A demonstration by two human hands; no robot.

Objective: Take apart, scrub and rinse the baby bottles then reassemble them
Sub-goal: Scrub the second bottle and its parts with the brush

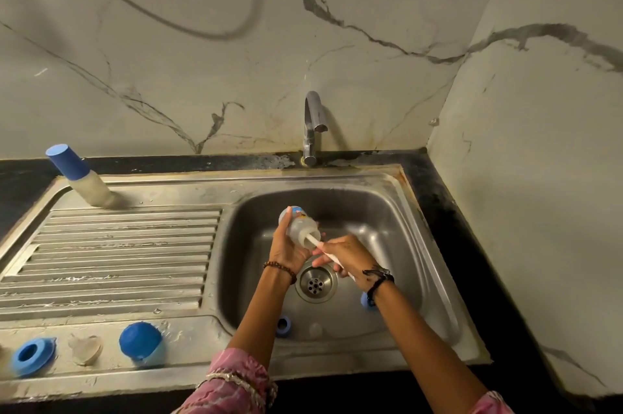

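Over the sink basin (387,211), my left hand (286,250) grips a clear, open baby bottle (298,225), tilted with its mouth toward my right hand. My right hand (349,258) holds the white handle of a bottle brush (313,240), whose head is inside the bottle. A blue ring (283,325) and a clear teat (315,329) lie on the basin floor, and another blue part (365,300) peeks out under my right wrist. On the front ledge sit a blue collar ring (32,355), a clear teat (86,348) and a blue cap (141,343).
An assembled bottle with a blue cap (79,176) stands at the back left of the ribbed drainboard (118,251). The tap (313,130) rises behind the basin, with no water running. The drain (316,284) lies below my hands. A black counter and marble walls enclose the sink.
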